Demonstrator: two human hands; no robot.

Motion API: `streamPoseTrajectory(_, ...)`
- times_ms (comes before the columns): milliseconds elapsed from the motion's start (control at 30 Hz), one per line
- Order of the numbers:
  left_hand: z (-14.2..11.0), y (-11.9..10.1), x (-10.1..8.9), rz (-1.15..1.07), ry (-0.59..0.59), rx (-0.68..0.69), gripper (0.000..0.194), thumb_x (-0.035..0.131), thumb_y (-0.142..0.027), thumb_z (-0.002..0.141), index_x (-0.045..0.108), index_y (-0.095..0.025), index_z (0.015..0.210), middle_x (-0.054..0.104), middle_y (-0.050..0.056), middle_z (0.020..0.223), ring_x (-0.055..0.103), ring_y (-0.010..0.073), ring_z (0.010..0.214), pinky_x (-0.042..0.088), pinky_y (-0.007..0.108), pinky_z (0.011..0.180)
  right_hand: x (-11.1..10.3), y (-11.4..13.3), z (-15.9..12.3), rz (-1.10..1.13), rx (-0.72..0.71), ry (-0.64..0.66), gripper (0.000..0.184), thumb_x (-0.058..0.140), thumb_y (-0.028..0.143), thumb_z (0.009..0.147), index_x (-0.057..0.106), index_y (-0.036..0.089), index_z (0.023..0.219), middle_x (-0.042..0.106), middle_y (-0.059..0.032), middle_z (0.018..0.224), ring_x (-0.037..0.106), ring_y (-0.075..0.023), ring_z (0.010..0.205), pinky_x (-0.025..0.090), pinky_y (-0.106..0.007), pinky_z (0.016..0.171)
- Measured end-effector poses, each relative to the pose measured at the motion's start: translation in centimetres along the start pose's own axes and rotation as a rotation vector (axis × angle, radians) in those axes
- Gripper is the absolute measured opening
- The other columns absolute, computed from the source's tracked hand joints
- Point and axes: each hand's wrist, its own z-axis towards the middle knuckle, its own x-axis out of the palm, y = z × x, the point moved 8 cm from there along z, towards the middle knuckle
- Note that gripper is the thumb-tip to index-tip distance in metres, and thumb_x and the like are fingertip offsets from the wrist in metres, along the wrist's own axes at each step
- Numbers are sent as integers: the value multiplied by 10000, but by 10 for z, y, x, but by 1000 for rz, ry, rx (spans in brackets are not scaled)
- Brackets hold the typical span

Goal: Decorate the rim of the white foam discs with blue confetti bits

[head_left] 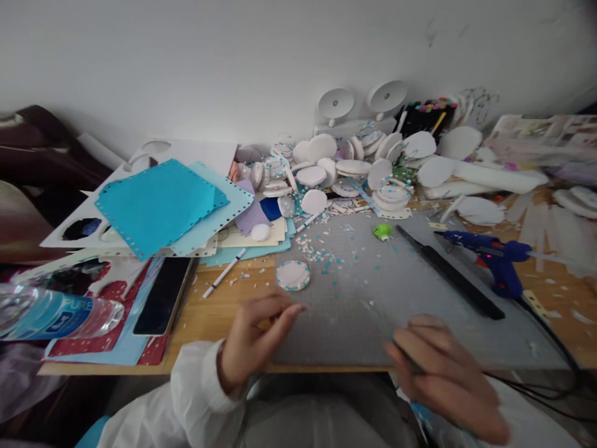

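My left hand (259, 339) hovers over the front edge of the table, thumb and curled fingers drawn together. Whatever lies between them, if anything, cannot be made out. Just beyond its fingertips is a small round white disc (293, 275) with blue dots around its rim, lying on the grey cutting mat (336, 330). To the right, my right hand (443, 373) is blurred by motion. Its fingers are wrapped round a slim dark-handled tool (408, 354), whose thin tip points forward and left over the mat; its exact kind is unclear.
A blue hot glue gun (494, 252) and a long black tool (452, 280) lie at right. Beyond the mat are piled white discs (321, 146) and a small green object (382, 232). Blue felt sheets (158, 199), a phone (163, 295) and a water bottle (60, 314) are at left.
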Motion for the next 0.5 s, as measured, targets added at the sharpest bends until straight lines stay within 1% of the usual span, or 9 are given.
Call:
streamPoseTrajectory(33, -3, 1, 14, -131, 87, -111, 271, 498, -272, 922, 711, -132, 833, 635, 40, 676, 583, 124, 672, 445, 219, 625, 10, 14, 2, -1, -138, 68, 256, 547, 65, 832, 452, 223, 654, 620, 20, 700, 549, -116, 675, 473, -277, 636)
streamPoseTrajectory(100, -11, 2, 38, -343, 169, -292, 425, 488, -400, 911, 664, -112, 653, 554, 17, 573, 509, 102, 575, 399, 212, 564, 28, 37, 2, 17, -358, 161, 236, 511, 26, 824, 474, 219, 693, 647, -2, 772, 551, -129, 734, 464, -289, 669)
streamPoseTrajectory(167, -18, 7, 59, -528, 209, -436, 540, 510, -527, 858, 547, -121, 504, 435, -20, 489, 396, 77, 497, 333, 207, 500, 43, 50, 3, 34, -468, 208, 233, 430, 40, 841, 486, 220, 704, 645, -17, 748, 536, -146, 705, 448, -296, 635)
streamPoseTrajectory(200, -21, 12, 67, -605, 198, -513, 558, 516, -562, 837, 518, -126, 489, 404, -29, 477, 358, 70, 482, 307, 205, 479, 49, 54, 5, 48, -495, 212, 240, 394, 50, 844, 489, 222, 707, 636, -19, 716, 525, -153, 675, 438, -298, 611)
streamPoseTrajectory(300, -28, 25, 74, -699, 130, -633, 555, 562, -577, 795, 481, -132, 474, 362, -41, 473, 301, 62, 477, 249, 203, 454, 58, 53, 8, 92, -468, 216, 193, 405, 75, 833, 516, 218, 764, 634, -17, 708, 519, -159, 647, 446, -309, 613)
streamPoseTrajectory(367, -29, 29, 69, -675, 100, -631, 558, 559, -567, 803, 478, -130, 466, 340, -47, 462, 280, 56, 465, 227, 206, 452, 59, 42, 6, 131, -374, 261, 144, 451, 79, 832, 529, 200, 838, 662, -32, 822, 560, -159, 737, 477, -314, 682)
streamPoseTrajectory(433, -27, 29, 61, -631, 84, -593, 544, 528, -562, 829, 550, -117, 517, 339, -52, 453, 279, 53, 449, 219, 207, 452, 54, 19, 0, 145, -217, 322, 132, 463, 82, 843, 528, 184, 896, 665, -57, 942, 588, -164, 864, 493, -317, 754)
streamPoseTrajectory(467, -27, 28, 57, -611, 82, -574, 533, 510, -559, 843, 600, -110, 572, 344, -53, 450, 282, 52, 443, 217, 206, 451, 47, 4, -6, 127, -127, 328, 138, 467, 86, 844, 523, 190, 917, 661, -62, 970, 596, -168, 904, 495, -324, 771)
streamPoseTrajectory(500, -26, 28, 54, -600, 87, -562, 527, 491, -560, 855, 640, -104, 635, 345, -56, 446, 282, 53, 435, 214, 205, 447, 35, -13, -13, 72, -36, 291, 154, 486, 92, 837, 519, 213, 927, 661, -56, 972, 606, -174, 908, 493, -343, 776)
